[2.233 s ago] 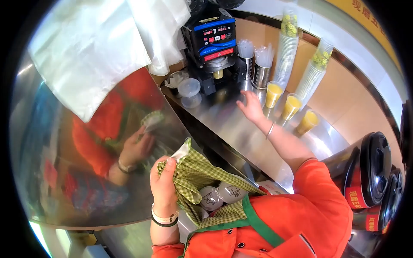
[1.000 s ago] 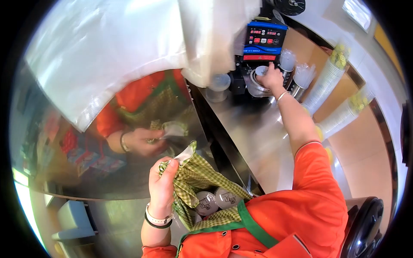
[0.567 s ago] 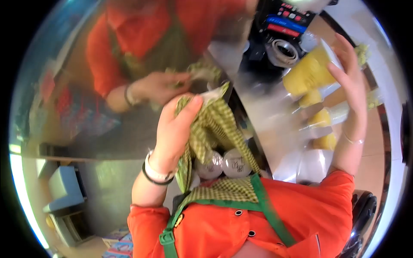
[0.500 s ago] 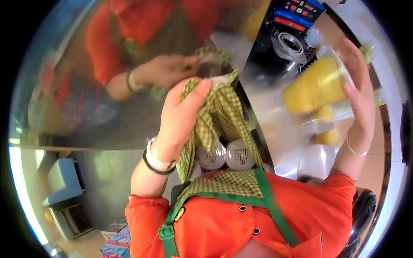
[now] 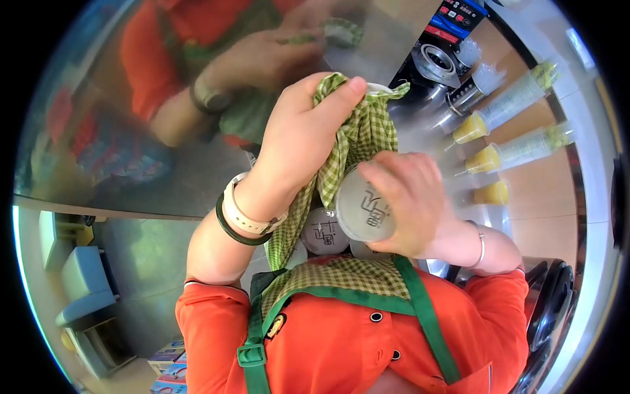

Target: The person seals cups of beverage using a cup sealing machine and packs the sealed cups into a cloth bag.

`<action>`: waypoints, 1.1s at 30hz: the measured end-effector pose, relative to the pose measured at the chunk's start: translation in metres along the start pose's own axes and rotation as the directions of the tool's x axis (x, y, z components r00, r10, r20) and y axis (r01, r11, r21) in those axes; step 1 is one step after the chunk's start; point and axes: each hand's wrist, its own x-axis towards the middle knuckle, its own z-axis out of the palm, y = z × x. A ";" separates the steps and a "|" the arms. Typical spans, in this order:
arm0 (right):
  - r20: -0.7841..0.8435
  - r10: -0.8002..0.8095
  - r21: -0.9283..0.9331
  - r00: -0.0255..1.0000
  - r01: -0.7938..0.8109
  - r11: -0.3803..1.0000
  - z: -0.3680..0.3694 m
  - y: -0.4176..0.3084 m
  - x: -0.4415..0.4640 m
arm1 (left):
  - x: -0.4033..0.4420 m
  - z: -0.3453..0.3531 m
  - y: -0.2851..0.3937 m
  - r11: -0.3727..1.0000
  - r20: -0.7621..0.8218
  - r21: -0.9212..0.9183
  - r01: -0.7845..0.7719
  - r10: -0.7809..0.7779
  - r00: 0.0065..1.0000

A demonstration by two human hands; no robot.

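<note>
A green checkered cloth bag (image 5: 377, 121) hangs from my left hand (image 5: 305, 128), whose thumb and fingers pinch its white-lined top edge. My right hand (image 5: 417, 203) is wrapped round a cup with a whitish printed lid (image 5: 365, 205), held at the bag's opening. Below that cup, another lidded cup (image 5: 324, 231) with dark print sits inside the bag, and a further lid beside it is partly covered by my right hand. The bag lies close in front of my green-trimmed checkered apron (image 5: 348, 285).
A black sealing machine (image 5: 436, 62) stands on the metal counter at upper right. Several yellow-filled cups (image 5: 483, 159), stacked clear cups (image 5: 525, 146) and a straw holder (image 5: 464, 95) are beyond my right hand. Black-lidded containers (image 5: 558, 295) stand at right. A reflective metal surface (image 5: 170, 177) spans the upper left.
My right hand has brought the cup from over the counter down and left to the bag, its lid now facing the camera. My left hand and the bag's top edge appear higher and further right.
</note>
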 end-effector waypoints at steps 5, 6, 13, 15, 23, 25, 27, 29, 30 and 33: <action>0.157 0.094 -0.136 0.983 -0.073 0.988 0.035 -0.004 -0.011 | 0.001 -0.001 0.001 0.999 0.020 0.033 0.027 -0.028 0.999; 0.147 0.112 -0.146 0.983 -0.090 0.985 0.036 -0.002 -0.012 | 0.000 -0.001 0.000 0.998 0.015 0.045 0.040 -0.040 0.999; -0.353 0.388 0.074 0.851 -0.389 0.918 -0.002 0.107 -0.044 | -0.009 -0.002 -0.010 0.986 -0.067 0.133 0.101 -0.092 0.993; -0.418 0.552 -0.061 0.722 -0.628 0.776 -0.005 0.196 -0.062 | -0.010 -0.002 -0.015 0.987 -0.089 0.131 0.095 -0.084 0.993; -0.142 0.990 -0.310 0.006 -0.950 -0.039 -0.020 0.371 -0.111 | -0.008 0.009 -0.025 0.990 -0.300 0.084 0.115 -0.085 0.950; -0.045 0.997 -0.282 -0.063 -0.957 -0.073 -0.021 0.387 -0.119 | -0.003 0.011 -0.026 0.989 -0.310 0.085 0.119 -0.088 0.947; -0.019 1.000 -0.261 0.020 -0.965 0.015 -0.016 0.404 -0.129 | 0.000 0.009 -0.027 0.993 -0.219 0.055 0.105 -0.091 0.972; -0.075 0.994 -0.284 0.075 -0.958 0.051 -0.011 0.410 -0.135 | 0.005 0.012 -0.026 0.991 -0.207 0.047 0.122 -0.110 0.972; -0.134 0.981 -0.304 0.138 -0.948 0.091 -0.010 0.410 -0.134 | 0.004 0.014 -0.024 0.991 -0.195 0.041 0.129 -0.119 0.974; -0.157 0.944 -0.218 0.292 -0.942 0.255 -0.038 0.397 -0.115 | 0.010 0.019 -0.023 0.987 -0.248 0.073 0.143 -0.121 0.961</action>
